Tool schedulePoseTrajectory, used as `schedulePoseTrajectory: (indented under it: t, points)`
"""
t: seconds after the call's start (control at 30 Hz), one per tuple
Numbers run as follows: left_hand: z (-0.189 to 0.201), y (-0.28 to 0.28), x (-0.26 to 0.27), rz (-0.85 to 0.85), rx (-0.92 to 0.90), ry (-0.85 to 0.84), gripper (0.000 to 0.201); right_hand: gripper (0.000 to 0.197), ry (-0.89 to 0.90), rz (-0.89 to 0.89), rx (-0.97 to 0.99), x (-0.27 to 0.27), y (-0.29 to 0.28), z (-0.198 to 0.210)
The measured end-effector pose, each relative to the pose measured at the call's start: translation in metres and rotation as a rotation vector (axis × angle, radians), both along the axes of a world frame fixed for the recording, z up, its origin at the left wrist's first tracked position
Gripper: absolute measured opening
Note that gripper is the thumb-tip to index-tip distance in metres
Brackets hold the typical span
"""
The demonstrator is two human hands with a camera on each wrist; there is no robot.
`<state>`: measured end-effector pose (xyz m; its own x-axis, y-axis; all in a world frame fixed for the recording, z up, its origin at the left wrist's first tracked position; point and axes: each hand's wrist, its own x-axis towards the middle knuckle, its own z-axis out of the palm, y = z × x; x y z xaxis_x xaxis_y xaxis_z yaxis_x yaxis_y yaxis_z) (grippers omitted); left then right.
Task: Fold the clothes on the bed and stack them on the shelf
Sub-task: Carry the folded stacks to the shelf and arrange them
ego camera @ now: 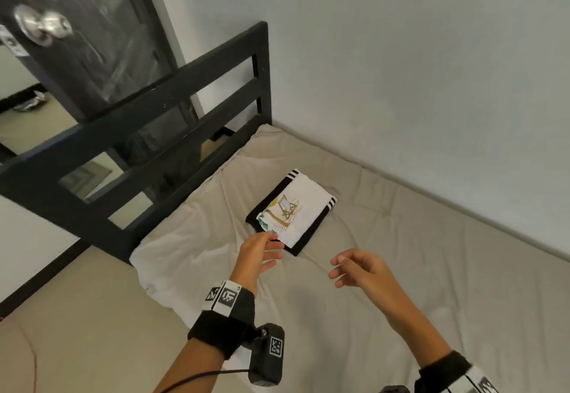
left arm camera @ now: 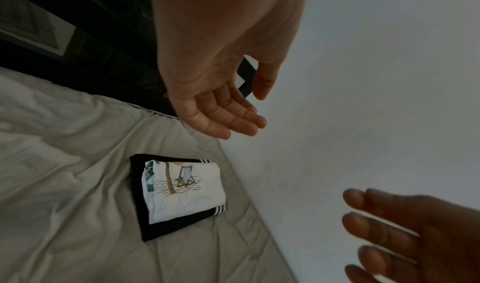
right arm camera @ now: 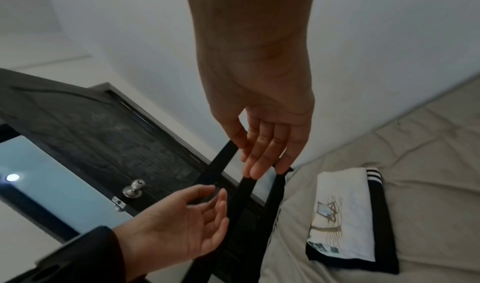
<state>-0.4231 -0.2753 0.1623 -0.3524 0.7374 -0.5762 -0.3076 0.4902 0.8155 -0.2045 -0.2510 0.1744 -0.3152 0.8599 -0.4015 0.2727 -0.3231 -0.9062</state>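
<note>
Hovering: both hands above the bed, fingers loose, holding nothing.
Left hand: just short of the stack's near corner.
Right hand: apart, off to the side.
Stack: white shirt folded atop black shirt, near the headboard and wall.

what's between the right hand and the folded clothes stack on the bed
Only bare beige bedsheet lies between the open right hand and the folded white printed shirt stacked on the folded black striped garment; the head view shows it.
</note>
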Motion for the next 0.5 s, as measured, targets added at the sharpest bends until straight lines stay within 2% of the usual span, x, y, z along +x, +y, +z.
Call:
schedulePoseTrajectory:
  t: [0.2,0.5]
  points:
    - [-0.051,0.082,-0.023,-0.074,-0.067,0.058,0.02,0.02,-0.062,0.051,-0.134,-0.043,0.082,-0.058]
    - [-0.159,0.197,-0.056,-0.068,-0.177,0.086,0.011,0.014,-0.124,-0.152,-0.305,-0.089,0.192,-0.214]
